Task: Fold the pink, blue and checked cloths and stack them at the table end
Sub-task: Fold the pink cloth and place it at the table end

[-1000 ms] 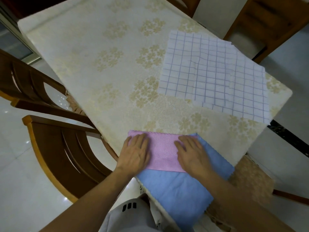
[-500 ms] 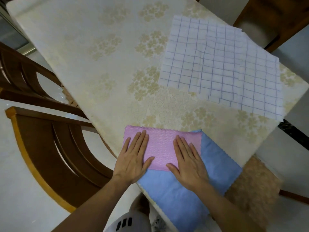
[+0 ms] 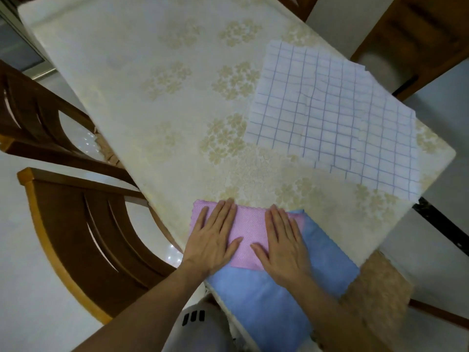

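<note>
We have both hands spread flat — left hand (image 3: pixel 213 240), right hand (image 3: pixel 284 242) — pressing the folded pink cloth (image 3: pixel 247 229) onto the blue cloth (image 3: pixel 264 295) at the table (image 3: pixel 152 102)'s near edge. The blue overhangs that edge — lifting pressure could let both slide off.

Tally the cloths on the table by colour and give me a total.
Pink cloth: 1
Blue cloth: 1
Checked cloth: 1
Total: 3
</note>
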The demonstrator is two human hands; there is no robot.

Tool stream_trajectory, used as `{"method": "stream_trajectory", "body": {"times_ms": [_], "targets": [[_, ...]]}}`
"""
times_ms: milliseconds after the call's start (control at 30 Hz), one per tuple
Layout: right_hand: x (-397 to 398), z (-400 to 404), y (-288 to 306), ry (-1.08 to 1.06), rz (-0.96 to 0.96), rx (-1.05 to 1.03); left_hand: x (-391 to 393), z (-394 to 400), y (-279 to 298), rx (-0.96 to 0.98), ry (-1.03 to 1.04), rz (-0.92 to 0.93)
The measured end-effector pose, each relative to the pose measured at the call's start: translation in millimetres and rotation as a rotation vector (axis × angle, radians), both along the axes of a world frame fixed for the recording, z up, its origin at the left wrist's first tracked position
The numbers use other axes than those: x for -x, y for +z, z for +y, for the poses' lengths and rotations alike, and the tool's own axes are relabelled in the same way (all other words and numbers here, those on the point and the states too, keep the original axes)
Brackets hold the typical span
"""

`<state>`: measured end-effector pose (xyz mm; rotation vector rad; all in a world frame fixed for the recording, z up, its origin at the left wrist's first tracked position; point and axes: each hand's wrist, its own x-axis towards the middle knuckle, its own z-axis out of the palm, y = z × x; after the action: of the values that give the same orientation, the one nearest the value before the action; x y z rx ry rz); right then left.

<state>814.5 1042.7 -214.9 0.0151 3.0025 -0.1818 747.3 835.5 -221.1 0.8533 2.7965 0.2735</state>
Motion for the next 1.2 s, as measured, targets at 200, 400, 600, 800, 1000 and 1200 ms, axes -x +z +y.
{"method": "stream_trajectory", "body": {"times_ms": [200, 400, 600, 800, 1000, 1200], "targets": [[-3.4, 11.2, -10.4, -0.023, -0.087, -0.018, 12.0, -6.6, -13.0, 0.054, -0.025, -0.047], [11.8, 14.8, 2.5, 0.086, -0.020, -0.036, 9.1, -3.3, 7.5, 0.073, 0.035, -0.006], [64.2, 21.5, 19.2, 0.522, 0.179, -0.081, -14.3, -16.9, 49.8, 0.175, 0.335, 0.113], [115.2, -9.4, 37.3, 0.801, 0.283, -0.023, -46.0, -39.2, 69.5, 0.221, 0.625, 0.046], [153.5, -55.7, 43.1, 1.087, 0.222, 0.075, -56.2, -49.4, 67.6, 0.223, 0.791, -0.014], [175.1, -97.2, 38.7, 1.261, 0.093, -0.040, -54.5, -43.4, 60.6, 0.170, 0.884, -0.141]]}}
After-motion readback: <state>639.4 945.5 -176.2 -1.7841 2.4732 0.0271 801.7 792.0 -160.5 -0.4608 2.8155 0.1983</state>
